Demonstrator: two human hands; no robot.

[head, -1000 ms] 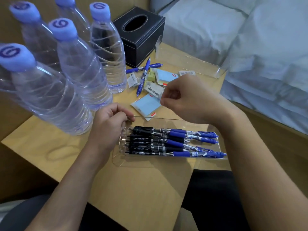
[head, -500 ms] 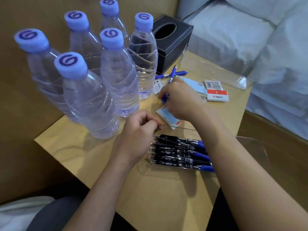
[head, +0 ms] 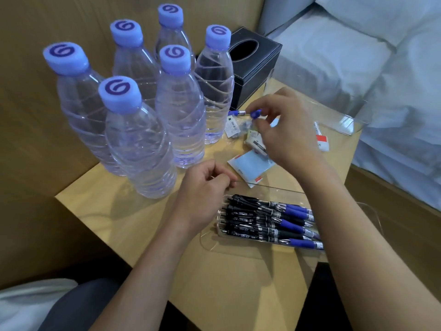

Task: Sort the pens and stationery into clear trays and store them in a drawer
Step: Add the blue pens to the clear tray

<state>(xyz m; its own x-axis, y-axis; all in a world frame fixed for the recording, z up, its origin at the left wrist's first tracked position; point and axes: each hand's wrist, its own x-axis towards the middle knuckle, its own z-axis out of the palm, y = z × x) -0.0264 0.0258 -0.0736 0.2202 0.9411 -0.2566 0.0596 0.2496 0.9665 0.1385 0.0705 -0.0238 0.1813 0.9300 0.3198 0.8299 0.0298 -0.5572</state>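
Observation:
A clear tray (head: 274, 188) near the table's front holds several black and blue pens (head: 269, 220) laid side by side. My left hand (head: 205, 194) pinches the tray's near-left rim. My right hand (head: 288, 134) hovers over the loose stationery behind the tray, with its fingertips closed on a blue pen (head: 256, 113). Most of that pen is hidden by the fingers. A second blue pen (head: 236, 113) lies by the bottles. Under the right hand are a blue sticky-note pad (head: 249, 163), a boxed eraser (head: 256, 142) and a small tagged packet (head: 232, 127).
Several water bottles (head: 181, 115) stand at the table's back left. A black tissue box (head: 259, 68) is behind them. A second clear tray (head: 346, 120) sits along the back right edge, with a red-and-white eraser (head: 322, 142) beside it. White bedding (head: 381, 80) lies to the right.
My right hand closed on a blue pen in the loose pile and raised it off the table. My left hand stayed on the tray's rim. The camera view shifted.

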